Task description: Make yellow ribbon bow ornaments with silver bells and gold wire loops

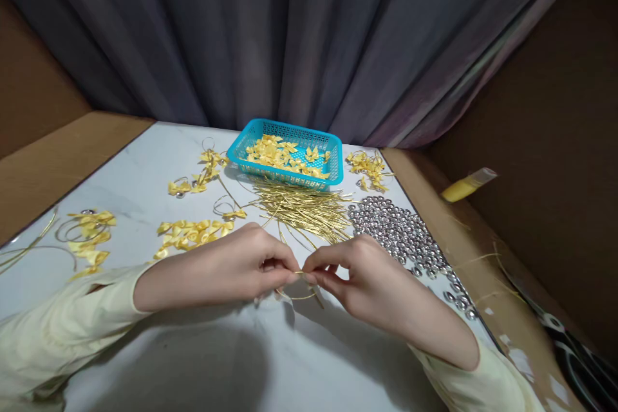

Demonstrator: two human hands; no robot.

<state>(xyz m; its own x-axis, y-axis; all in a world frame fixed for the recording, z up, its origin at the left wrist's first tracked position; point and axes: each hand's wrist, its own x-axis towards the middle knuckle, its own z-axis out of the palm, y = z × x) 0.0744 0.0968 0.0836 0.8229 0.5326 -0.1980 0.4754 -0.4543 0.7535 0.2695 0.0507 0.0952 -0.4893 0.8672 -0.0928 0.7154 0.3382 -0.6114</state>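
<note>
Single head-worn view: looks forward and down, close above the left grip (226, 270) and right grip (371, 280); tabletop (135, 203) extends beyond them.

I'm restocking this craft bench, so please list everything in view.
basket: one, turquoise, back of table, holding yellow bows
loose bows: many, yellow, left of table and beside basket, some on cord loops
cord pile: many strands, gold, before basket
beads: many, silver, right side
tube: one, yellow, right ledge
table: one, white
curtain: one, grey, behind
gold cord: one, pinched by both hands
left hand, right hand: two, pale yellow sleeves, front centre
</note>
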